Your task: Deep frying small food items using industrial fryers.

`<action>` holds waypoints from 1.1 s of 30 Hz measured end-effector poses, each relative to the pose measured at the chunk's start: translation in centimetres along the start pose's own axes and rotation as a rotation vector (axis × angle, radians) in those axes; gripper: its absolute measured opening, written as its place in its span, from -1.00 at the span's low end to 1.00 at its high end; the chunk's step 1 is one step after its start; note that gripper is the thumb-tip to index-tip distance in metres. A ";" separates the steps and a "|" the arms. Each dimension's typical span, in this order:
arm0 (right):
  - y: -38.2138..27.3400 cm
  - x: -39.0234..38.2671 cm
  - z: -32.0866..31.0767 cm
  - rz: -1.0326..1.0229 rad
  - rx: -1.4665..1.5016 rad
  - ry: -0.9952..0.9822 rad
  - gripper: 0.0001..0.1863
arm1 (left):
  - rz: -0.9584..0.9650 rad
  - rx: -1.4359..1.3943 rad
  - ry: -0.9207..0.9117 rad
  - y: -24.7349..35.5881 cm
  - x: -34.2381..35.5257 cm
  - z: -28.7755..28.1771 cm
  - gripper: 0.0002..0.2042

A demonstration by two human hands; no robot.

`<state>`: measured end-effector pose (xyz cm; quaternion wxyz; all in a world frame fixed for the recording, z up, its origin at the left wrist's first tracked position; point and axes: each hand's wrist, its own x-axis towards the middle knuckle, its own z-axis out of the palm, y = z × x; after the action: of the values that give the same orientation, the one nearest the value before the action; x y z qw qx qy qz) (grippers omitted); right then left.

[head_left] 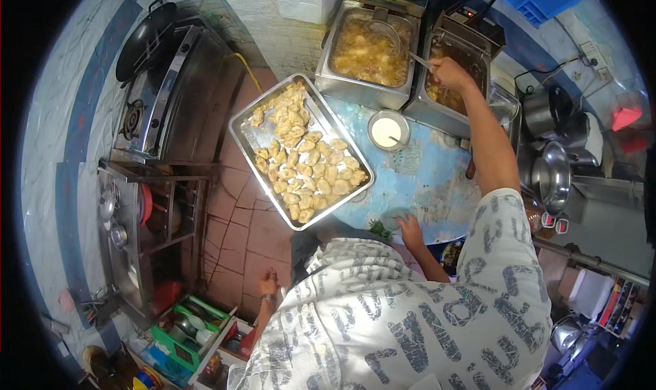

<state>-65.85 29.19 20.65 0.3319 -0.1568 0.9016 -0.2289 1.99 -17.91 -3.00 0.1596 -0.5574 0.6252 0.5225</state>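
Observation:
My right hand (447,73) is closed round the handle of a skimmer (418,60). The skimmer's round head lies in the bubbling oil of the left deep fryer (328,82), among pale frying pieces. Beside the fryers stands a metal bowl (387,129) of creamy yellow batter, with a utensil handle in it. A steel tray (239,131) of golden fried pieces rests at the table's left edge. Down at my left side hangs my left hand (268,283), a band at its wrist, fingers loosely apart and seemingly holding nothing.
Another person's hand (411,231) is at the table's near edge, by green leaves (380,230). The right fryer (447,97) holds darker oil. A stove (154,127) and a black wok (145,43) stand left; metal pots (550,178) line the right.

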 end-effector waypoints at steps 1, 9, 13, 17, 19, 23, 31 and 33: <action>1.0 0.5 -0.6 -0.005 0.049 0.147 -0.68 | 0.035 0.038 -0.008 0.1 -0.2 0.0 -0.70; 4.0 1.5 -0.4 0.148 0.469 0.234 -0.66 | -0.010 0.018 0.063 2.1 -1.8 0.6 -0.76; 2.2 0.7 2.4 -0.008 -0.111 0.596 -0.64 | -0.074 -0.024 -0.011 0.8 -0.7 0.0 -0.69; -0.9 -2.9 4.2 0.074 -0.328 0.765 -0.66 | -0.067 0.073 0.007 2.9 -1.8 0.7 -0.72; -1.3 -3.7 5.4 0.070 -0.325 0.797 -0.66 | -0.029 -0.038 0.095 2.7 -1.7 1.0 -0.90; -2.2 -6.8 7.3 -0.068 -0.300 0.893 -0.67 | -0.031 -0.053 0.062 2.2 -0.6 0.4 -0.91; -2.9 -10.7 11.0 -0.031 -0.257 0.813 -0.66 | 0.084 0.025 -0.016 -0.9 3.1 -0.5 -0.77; -2.8 -11.0 11.6 0.028 -0.250 0.744 -0.64 | 0.115 0.064 0.035 -1.2 3.7 -0.4 -0.77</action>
<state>-49.65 28.04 20.09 -0.0362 -0.0900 0.9833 -0.1540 2.00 -19.99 -6.31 0.1360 -0.5243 0.6751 0.5008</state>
